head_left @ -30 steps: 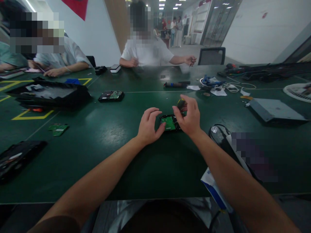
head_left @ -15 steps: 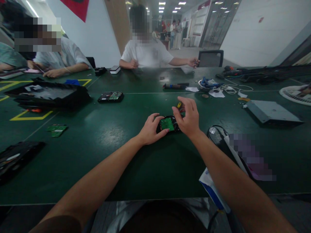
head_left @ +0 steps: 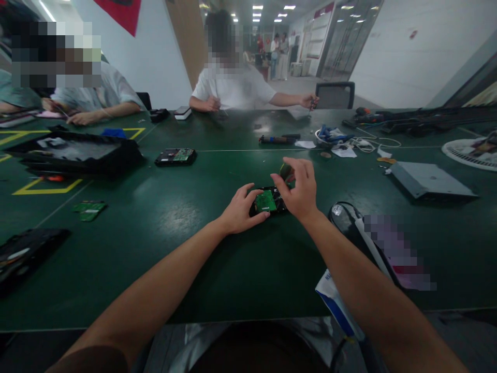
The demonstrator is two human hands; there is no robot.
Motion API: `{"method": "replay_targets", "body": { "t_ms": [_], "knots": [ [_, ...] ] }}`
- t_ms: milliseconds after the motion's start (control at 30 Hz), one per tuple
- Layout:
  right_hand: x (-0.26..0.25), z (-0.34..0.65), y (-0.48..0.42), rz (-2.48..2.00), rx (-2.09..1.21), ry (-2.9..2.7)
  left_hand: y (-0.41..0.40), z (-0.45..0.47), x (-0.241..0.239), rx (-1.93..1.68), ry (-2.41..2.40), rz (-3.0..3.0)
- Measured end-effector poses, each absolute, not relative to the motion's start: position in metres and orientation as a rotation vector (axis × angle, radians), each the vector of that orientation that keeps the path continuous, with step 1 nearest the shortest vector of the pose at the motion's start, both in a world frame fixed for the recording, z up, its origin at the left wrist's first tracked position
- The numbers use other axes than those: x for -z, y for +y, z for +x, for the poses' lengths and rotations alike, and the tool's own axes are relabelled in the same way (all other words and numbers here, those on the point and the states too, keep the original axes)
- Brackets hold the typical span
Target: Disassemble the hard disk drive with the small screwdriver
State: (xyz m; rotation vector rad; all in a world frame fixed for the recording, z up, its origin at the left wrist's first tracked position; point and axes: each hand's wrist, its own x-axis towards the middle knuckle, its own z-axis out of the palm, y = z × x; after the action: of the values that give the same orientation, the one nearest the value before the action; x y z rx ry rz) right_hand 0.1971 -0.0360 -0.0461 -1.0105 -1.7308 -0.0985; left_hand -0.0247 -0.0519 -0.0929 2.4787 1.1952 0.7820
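Note:
A small black device with a green circuit board (head_left: 265,201) lies flat on the dark green table in front of me. My left hand (head_left: 243,208) closes on its left end, fingers over the far edge and thumb along the near edge. Over the right end of the device is my right hand (head_left: 298,187), its thumb and fingers round the yellow-and-dark handle of a screwdriver (head_left: 286,171). The shaft and tip are hidden behind the hand and cannot be made out.
On the left lie a green board (head_left: 90,209), a black casing (head_left: 73,153) and a black part (head_left: 29,254). Another opened device (head_left: 175,156) is farther back. To the right are a grey metal box (head_left: 430,180) and cables (head_left: 365,141). A person (head_left: 233,85) sits opposite.
The screwdriver handle has turned in my right hand, its yellow part showing differently. My left hand stays on the device. The view has shifted slightly.

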Motion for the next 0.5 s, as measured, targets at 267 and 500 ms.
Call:
{"method": "replay_targets", "body": {
  "t_ms": [267,500],
  "knots": [
    [0.0467,0.1973,-0.0343,-0.969,0.075,-1.776,-0.0531,-0.0248,0.0899,-0.731,1.164,2.511],
    [0.0481,0.1981,-0.0336,-1.033,0.088,-1.740,-0.0535,-0.0267,0.0890,-0.779,1.119,2.443]
  ]
}}
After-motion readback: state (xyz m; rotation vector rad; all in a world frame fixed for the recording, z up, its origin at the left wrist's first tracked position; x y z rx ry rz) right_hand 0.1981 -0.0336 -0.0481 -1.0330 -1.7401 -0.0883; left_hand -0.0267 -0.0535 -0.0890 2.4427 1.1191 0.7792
